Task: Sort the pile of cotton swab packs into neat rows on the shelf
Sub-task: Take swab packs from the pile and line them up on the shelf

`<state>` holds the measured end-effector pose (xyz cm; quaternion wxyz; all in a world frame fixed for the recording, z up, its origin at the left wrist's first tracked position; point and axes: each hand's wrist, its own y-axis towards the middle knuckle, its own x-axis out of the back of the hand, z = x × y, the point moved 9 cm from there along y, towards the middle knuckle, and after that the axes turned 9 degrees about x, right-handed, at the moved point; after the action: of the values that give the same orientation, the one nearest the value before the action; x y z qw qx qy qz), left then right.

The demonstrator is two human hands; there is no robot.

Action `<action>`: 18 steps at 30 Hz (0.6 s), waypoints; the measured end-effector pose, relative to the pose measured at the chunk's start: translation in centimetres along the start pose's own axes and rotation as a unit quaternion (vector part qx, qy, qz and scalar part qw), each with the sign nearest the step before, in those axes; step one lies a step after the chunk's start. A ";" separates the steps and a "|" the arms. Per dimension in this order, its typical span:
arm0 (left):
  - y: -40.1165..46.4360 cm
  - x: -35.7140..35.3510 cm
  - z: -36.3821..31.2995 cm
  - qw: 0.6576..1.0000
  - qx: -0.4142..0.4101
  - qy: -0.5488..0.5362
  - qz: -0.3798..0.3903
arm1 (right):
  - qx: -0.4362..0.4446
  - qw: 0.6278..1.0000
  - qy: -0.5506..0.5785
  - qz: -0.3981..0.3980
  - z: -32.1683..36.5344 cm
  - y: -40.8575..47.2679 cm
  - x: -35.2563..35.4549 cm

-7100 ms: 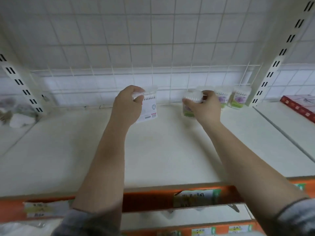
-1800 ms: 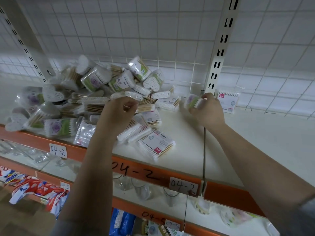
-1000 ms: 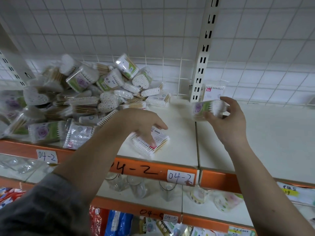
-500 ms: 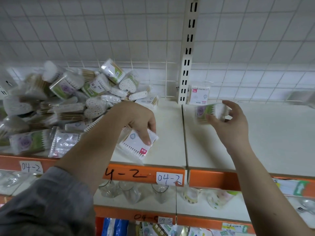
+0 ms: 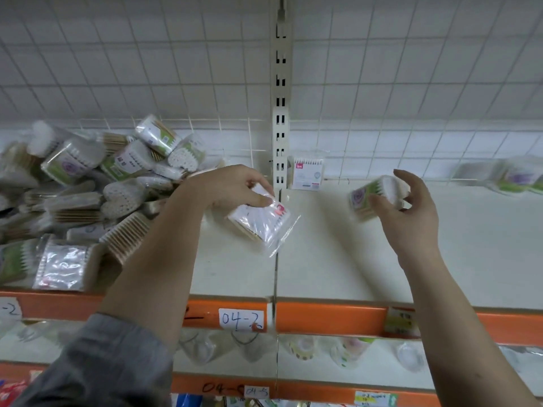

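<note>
1. A slotted shelf upright [image 5: 280, 142] is taken as the reference; it stands at the back of the cream shelf [image 5: 338, 259], where two shelf boards meet.
2. A loose pile of cotton swab packs [image 5: 97, 186] is seen left of the upright, heaped against the wire grid back panel [image 5: 176, 69] and reaching to the orange front rail [image 5: 323, 317].
3. A flat bagged swab pack with a red mark [image 5: 263, 220] is pinched at its upper edge by the left hand [image 5: 232, 188], thumb and fingers curled on it. The pack is tilted and held just in front of the upright's foot, over the seam.
4. A round swab tub with a green and purple label [image 5: 371, 198] is gripped by the right hand [image 5: 411, 207], held on its side right of the upright.
5. One white bagged pack [image 5: 307, 173] is stood upright just right of the upright, against the back panel.
6. Several blurred green-labelled packs [image 5: 514, 179] are noted well right of the upright, at the back.
7. A handwritten tag reading "04-2" [image 5: 241, 319] is fixed on the rail below the upright.
</note>
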<state>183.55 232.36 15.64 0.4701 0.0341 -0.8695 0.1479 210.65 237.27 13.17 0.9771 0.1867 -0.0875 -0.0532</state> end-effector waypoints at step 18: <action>5.0 -4.7 -3.2 0.908 0.087 -0.343 -0.225 | -0.012 0.998 -0.025 0.048 -4.2 5.6 7.6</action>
<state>187.77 237.67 12.33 0.1584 0.3181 -0.9301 0.0925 219.25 242.95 12.55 0.9781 0.1690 -0.1206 -0.0115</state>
